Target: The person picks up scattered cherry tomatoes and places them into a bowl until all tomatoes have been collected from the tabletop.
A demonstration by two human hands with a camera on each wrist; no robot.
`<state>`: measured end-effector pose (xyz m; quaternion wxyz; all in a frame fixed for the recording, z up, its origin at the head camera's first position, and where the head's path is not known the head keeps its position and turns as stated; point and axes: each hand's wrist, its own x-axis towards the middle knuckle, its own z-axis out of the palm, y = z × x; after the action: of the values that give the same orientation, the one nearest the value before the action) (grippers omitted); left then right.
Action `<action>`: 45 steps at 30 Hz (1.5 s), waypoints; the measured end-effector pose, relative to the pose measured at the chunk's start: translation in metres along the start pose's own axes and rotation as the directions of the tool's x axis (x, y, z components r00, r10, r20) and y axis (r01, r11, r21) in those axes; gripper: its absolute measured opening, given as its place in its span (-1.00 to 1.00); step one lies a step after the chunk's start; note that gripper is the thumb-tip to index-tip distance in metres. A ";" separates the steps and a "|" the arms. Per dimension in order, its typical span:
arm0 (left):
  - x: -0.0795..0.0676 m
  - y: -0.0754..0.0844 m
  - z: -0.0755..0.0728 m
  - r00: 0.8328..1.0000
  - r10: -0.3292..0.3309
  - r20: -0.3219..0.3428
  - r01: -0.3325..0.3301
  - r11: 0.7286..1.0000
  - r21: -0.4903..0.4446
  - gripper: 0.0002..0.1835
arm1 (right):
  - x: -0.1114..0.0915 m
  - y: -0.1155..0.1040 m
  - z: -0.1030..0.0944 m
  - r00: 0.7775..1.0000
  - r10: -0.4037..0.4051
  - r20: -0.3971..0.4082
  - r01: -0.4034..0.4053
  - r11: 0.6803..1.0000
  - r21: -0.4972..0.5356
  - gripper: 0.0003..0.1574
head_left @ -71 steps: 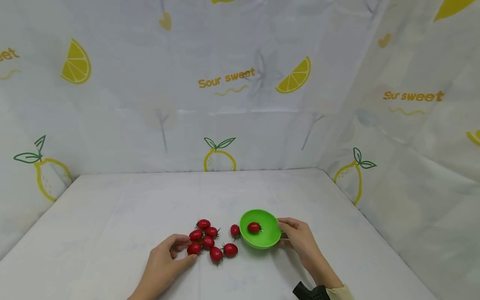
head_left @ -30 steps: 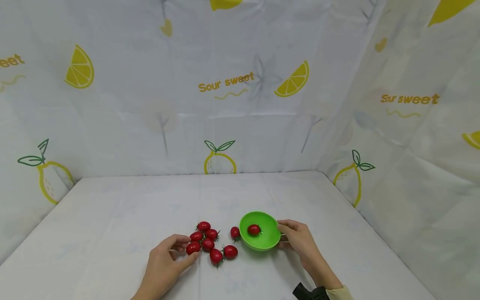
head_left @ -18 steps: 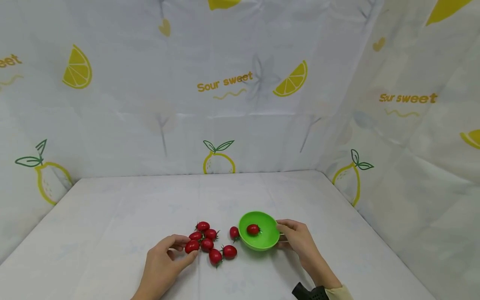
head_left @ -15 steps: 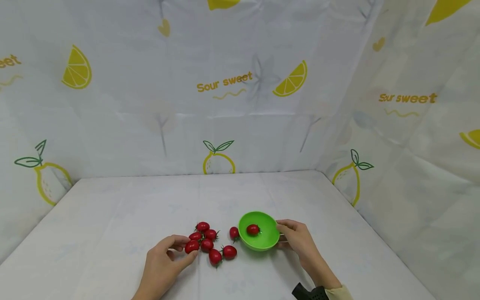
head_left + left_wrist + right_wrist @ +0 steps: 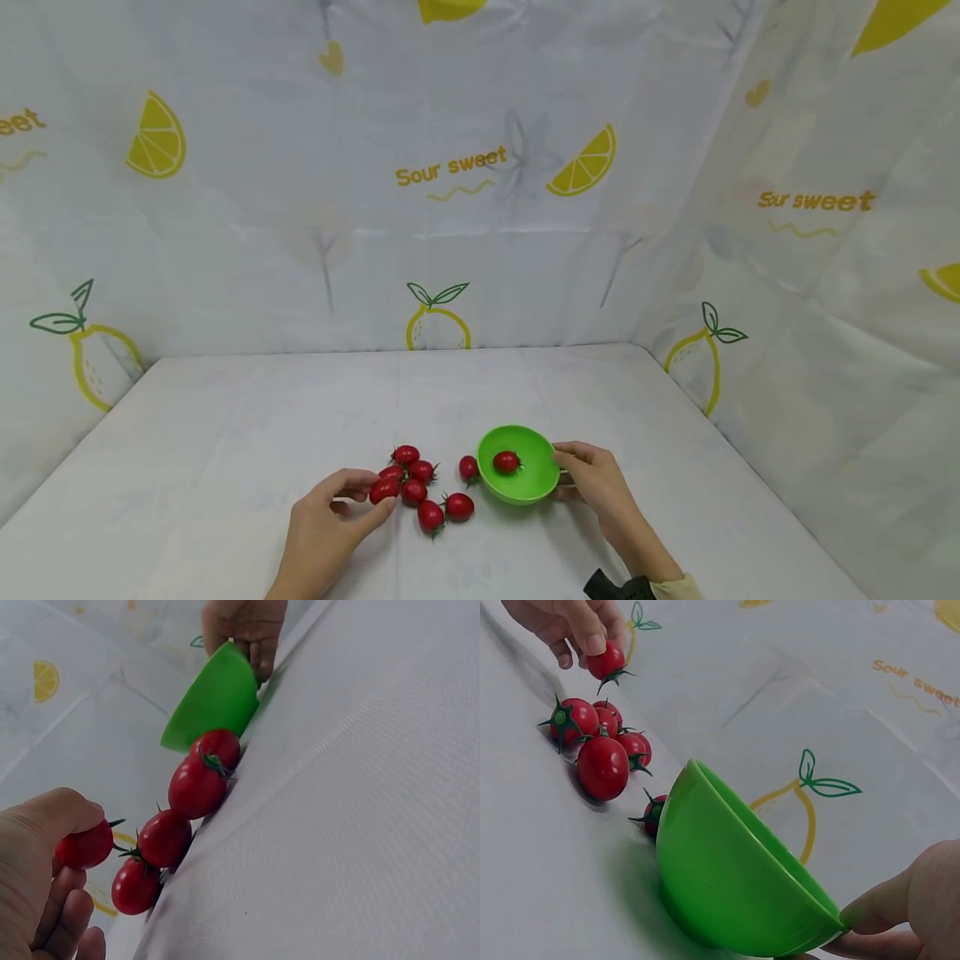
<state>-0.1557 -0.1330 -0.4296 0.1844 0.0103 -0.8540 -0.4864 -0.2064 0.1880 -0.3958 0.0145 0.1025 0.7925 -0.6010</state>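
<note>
Red tomatoes (image 5: 414, 492), green bowl (image 5: 534, 485), yellow-lemon-print white backdrop (image 5: 480, 250), apparently black strap (image 5: 621, 587)

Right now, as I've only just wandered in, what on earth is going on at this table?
A person is handling small red tomatoes with bare hands. The left hand pinches one tomato between thumb and fingers, off the table. The right hand holds the rim of a green bowl. One tomato lies inside the bowl, another sits by its left side, and six more tomatoes lie close together near the left hand.
</note>
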 end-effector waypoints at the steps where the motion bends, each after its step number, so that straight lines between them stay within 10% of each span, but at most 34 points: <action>1: 0.000 0.002 -0.001 1.000 -0.007 -0.001 0.007 1.000 -0.014 -0.66 | 0.000 0.000 0.000 1.000 0.001 -0.001 -0.001 1.000 0.000 -0.63; 13: 0.002 0.026 -0.004 0.992 -0.113 0.061 0.123 0.976 -0.182 -0.57 | -0.001 0.001 0.000 1.000 -0.005 0.018 0.004 1.000 0.022 -0.62; 45: 0.032 0.070 0.072 0.927 0.127 0.352 -0.012 0.951 -0.309 -0.66 | -0.003 0.001 0.002 0.999 -0.045 0.003 0.045 0.999 0.025 -0.65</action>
<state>-0.1981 -0.0432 -0.3946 0.0379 -0.1398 -0.7890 -0.5971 -0.2040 0.1862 -0.3967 0.0012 0.0835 0.7870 -0.6113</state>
